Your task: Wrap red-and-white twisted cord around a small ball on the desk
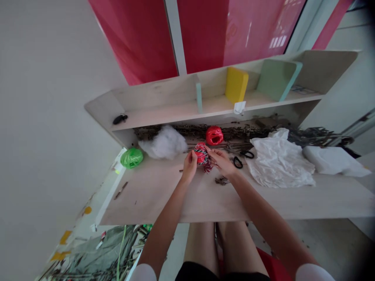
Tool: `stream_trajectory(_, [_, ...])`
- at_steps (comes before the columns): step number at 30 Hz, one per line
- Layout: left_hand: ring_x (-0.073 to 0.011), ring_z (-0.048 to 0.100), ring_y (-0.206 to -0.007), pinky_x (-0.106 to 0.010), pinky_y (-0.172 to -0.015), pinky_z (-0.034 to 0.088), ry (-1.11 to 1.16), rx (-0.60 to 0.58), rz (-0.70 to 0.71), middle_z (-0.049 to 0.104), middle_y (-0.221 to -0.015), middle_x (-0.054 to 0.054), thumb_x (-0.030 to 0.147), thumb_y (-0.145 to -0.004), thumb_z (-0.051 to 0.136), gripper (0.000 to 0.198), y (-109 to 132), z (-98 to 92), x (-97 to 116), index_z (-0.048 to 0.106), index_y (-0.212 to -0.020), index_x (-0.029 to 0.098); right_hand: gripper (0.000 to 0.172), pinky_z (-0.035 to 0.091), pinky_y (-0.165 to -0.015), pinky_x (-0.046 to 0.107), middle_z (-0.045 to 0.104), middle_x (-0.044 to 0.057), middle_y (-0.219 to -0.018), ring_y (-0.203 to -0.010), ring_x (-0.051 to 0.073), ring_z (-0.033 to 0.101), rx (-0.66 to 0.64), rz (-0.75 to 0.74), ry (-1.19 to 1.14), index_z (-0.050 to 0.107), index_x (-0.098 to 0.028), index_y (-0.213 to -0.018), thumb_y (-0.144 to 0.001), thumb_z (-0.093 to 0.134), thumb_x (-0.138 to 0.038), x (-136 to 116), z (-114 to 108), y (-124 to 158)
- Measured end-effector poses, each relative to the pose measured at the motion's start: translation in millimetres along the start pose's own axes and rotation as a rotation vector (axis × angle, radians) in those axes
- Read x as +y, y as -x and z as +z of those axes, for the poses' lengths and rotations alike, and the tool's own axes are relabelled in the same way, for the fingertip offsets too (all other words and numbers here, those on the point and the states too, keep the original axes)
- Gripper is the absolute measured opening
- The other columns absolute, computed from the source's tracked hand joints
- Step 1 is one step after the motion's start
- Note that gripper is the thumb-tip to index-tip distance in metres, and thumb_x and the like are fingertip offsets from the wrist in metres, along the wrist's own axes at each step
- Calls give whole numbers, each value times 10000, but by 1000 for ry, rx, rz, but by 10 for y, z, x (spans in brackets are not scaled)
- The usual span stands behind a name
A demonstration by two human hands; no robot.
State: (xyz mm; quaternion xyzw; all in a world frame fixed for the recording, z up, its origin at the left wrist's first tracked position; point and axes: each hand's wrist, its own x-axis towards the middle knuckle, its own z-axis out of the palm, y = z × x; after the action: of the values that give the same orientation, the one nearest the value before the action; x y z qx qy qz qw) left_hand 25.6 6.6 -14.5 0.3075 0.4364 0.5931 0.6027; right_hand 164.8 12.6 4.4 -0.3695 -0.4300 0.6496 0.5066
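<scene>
A red ball wound with red, white and dark green cord (200,153) is held up between my two hands above the desk. My left hand (190,166) pinches its left side with thumb and fingers. From the right, my right hand (220,160) closes its fingers on the ball's edge and the cord. Below the ball hangs a bunched tail of the same cord (208,167). Just behind sits a roll of red plastic twine (215,135). Two black loops, apparently scissor handles (238,162), lie to the right of my right hand.
White stuffing (165,143) and a green twine roll (131,157) are at the left of the desk (213,203). Crumpled white cloth (281,162) spreads at the right. Dry twigs (234,134) line the back beneath a shelf (166,113). A thin stick (121,190) lies front left.
</scene>
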Motion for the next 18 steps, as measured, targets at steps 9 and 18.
stream_trajectory(9, [-220, 625, -999, -306, -921, 469, -194, 11, 243, 701, -960, -51, 190, -647, 763, 293, 53, 63, 71, 675, -926, 192, 587, 103, -404, 229, 248, -105, -447, -401, 38, 162, -19, 0, 23, 400, -212, -579, -533, 759, -674, 50, -17, -17])
stream_trajectory(18, [-179, 631, -908, -299, -892, 477, -200, -1, 220, 693, -910, -40, 278, -705, 742, 261, 74, 77, 62, 697, -936, 165, 542, 156, -420, 235, 331, -88, -449, -411, 46, 243, -24, -59, 118, 465, -195, -582, -586, 733, -666, 56, 10, 10])
